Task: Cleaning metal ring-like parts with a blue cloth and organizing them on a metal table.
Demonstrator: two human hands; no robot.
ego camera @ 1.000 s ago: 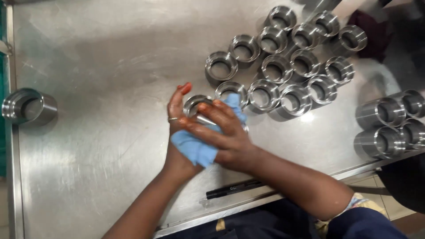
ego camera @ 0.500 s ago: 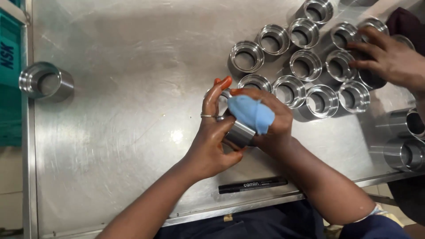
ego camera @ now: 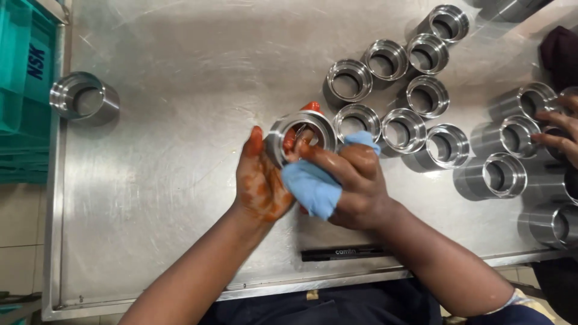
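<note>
My left hand cups a shiny metal ring tilted up off the steel table, its bore facing me. Gripped in my right hand is a blue cloth, pressed against the ring's lower side, with fingertips reaching into the bore. Both hands meet at the middle of the table. Several more metal rings stand just to the right of my hands.
A single metal ring stands alone at the far left, beside a teal plastic crate. A black marker lies near the front edge. Another person's hand touches larger metal sleeves at the right edge.
The ring has been turned up in my left hand so its bore faces me, and the cloth has dropped from on top to below it. The other person's hand moved to the right edge.
</note>
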